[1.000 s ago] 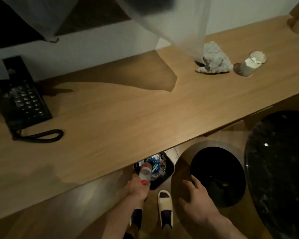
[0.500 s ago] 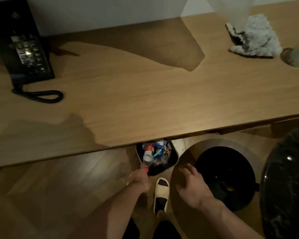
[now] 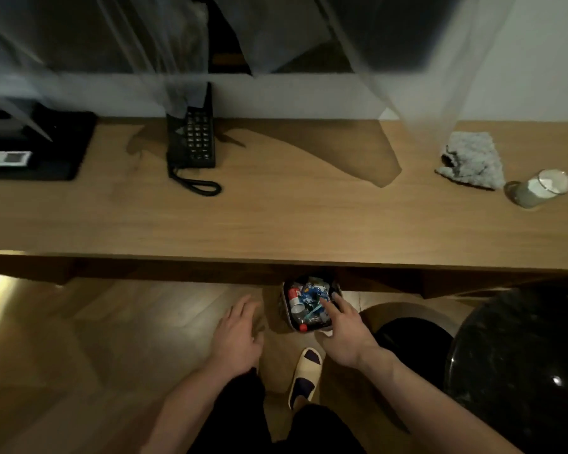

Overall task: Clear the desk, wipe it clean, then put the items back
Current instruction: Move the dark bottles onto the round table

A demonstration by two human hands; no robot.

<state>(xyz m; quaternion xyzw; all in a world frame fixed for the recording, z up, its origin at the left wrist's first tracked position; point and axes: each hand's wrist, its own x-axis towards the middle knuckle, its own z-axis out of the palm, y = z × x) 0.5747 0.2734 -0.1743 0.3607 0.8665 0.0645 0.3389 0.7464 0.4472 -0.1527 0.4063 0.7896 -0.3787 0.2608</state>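
Both hands hang below the front edge of the long light-wood desk surface [image 3: 276, 221], over the floor. The left hand [image 3: 236, 339] has its grip spread, fingers relaxed, holding nothing. The right hand [image 3: 346, 332] has its grip loose too – fingers stretched out over the rim of the small dark waste bin [image 3: 295, 324], which sits on the floor just under the surface edge, stuffed with a clear red-capped plastic bottle [image 3: 296, 299] and blue wrappers.

Up top, the black corded desk phone [image 3: 192, 140] stands near the back wall, a flat black tray [image 3: 46, 149] far left. On the right, the crumpled grey fluffy cloth [image 3: 471, 160] lies just beside a glass of white liquid [image 3: 543, 188]. One cream slipper [image 3: 304, 376] shows between the arms.
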